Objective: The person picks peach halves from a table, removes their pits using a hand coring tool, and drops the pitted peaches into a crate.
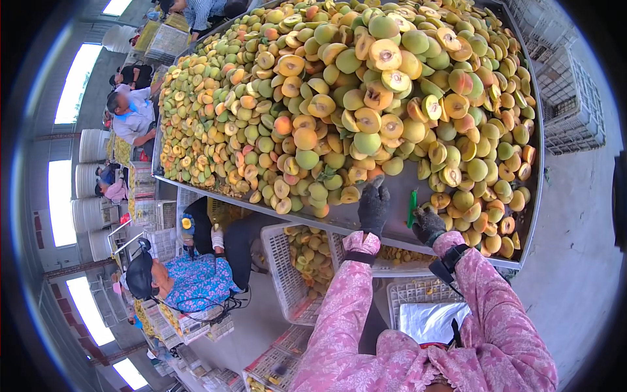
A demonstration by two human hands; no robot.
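My left hand (373,208), in a dark work glove, reaches to the near edge of a large heap of yellow-green peaches (306,139). Its fingertips are at an orange-red peach (375,172); whether they grip it cannot be told. My right hand (429,225), gloved too, holds a small green tool (412,208) that points away from me over bare metal. Many peaches are cut in half, with the brown stone or its hollow showing. The heap lies on a metal-rimmed table (396,223), and more fruit lies just right of my right hand.
Below the table edge stand a plastic crate of peaches (308,259) and a crate with a silvery sheet (433,321). A co-worker in a blue patterned top (198,281) sits to the left. Stacked crates (570,103) stand at the right; other people work farther left.
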